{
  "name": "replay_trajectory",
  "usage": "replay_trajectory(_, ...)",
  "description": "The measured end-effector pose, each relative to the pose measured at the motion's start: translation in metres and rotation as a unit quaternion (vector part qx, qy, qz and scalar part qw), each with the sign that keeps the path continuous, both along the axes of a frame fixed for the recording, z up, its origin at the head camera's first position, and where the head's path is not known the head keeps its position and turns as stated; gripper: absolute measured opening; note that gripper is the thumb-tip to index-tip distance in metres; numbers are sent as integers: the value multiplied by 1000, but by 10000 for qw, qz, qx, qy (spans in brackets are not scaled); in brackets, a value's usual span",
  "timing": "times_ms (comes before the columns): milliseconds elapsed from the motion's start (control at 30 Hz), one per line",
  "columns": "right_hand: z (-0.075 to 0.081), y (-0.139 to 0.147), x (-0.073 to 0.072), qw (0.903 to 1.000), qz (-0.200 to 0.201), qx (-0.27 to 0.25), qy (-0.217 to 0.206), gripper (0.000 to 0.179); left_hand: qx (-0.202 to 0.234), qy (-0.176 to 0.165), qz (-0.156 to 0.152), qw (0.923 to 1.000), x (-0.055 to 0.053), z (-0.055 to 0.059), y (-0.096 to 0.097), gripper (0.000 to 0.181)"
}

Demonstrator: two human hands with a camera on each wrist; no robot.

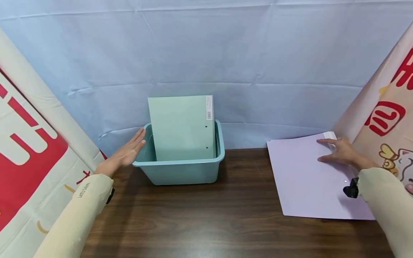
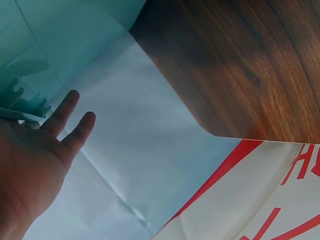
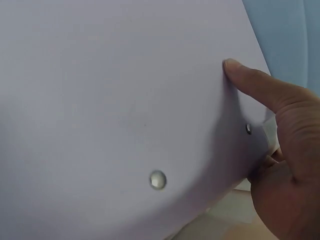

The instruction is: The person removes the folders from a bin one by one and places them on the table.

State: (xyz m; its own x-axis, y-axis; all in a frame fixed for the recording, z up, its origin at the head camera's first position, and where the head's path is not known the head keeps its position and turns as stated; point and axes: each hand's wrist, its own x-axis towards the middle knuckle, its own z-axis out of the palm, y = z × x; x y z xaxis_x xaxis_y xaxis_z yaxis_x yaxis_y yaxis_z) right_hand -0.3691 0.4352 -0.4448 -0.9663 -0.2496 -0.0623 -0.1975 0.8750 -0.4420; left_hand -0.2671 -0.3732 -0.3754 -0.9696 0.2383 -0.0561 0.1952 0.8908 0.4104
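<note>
The left hand (image 1: 124, 154) lies flat with straight fingers against the left wall of the teal bin (image 1: 180, 168), holding nothing. The right hand (image 1: 337, 151) grips the far right corner of the lilac folder (image 1: 309, 179) — thumb pressed on top, fingers tucked under the edge, as the right wrist view shows — and that corner is lifted a little off the table (image 1: 209, 218). The rest of the lilac folder lies flat at the right, well apart from the bin. A green folder (image 1: 182, 127) stands upright inside the bin, rising well above its rim. The bin sits at the far middle of the dark wooden table — a pale blue cloth (image 1: 206, 53) hangs behind it.
</note>
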Motion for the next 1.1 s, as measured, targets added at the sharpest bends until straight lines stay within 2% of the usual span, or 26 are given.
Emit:
replay_trajectory(167, -7, 0, 0, 9997, -143, 36, -203, 106, -29, -4, 22, 10000, -1, -1, -1, 67)
replay_trajectory(533, -17, 4, -4, 9995, -2, 50, -299, 108, -76, 58, 19, 10000, -2, -1, 0, 67)
replay_trajectory(800, -22, 10, -5, 9990, 306, 322, -48, 102, 2, 45, 9, 10000, -2, -4, -1, 68)
replay_trajectory(1100, -27, 17, -7, 9979, 384, 525, 35, 102, 64, 66, -16, 10000, -1, -2, -1, 67)
